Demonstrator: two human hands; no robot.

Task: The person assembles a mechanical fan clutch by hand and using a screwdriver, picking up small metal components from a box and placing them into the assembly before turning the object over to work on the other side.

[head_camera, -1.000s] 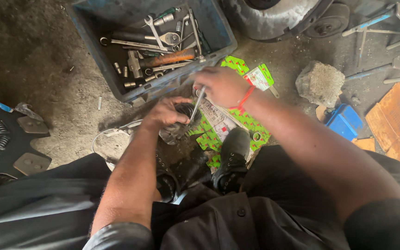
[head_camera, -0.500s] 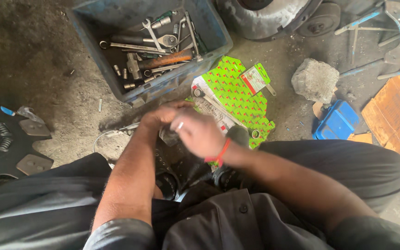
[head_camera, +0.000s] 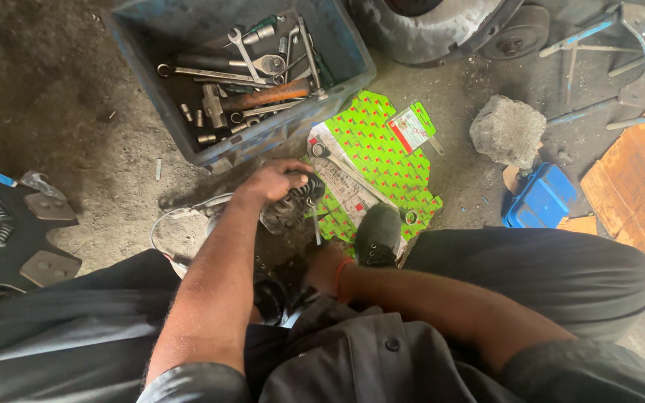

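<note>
Gripping a dark ribbed metal part at frame centre: left hand clamped on top. Right hand below, grasp unclear; next probably steadying needed.

So the part I've got my left hand wrapped over is a dark, greasy round metal piece with ribbed grooves around its edge, sitting low on the dirt floor right at the edge of the green patterned cardboard. A thin metal rod pokes down just beside it. My right hand is lower, near my shoe, grip hidden.
</note>
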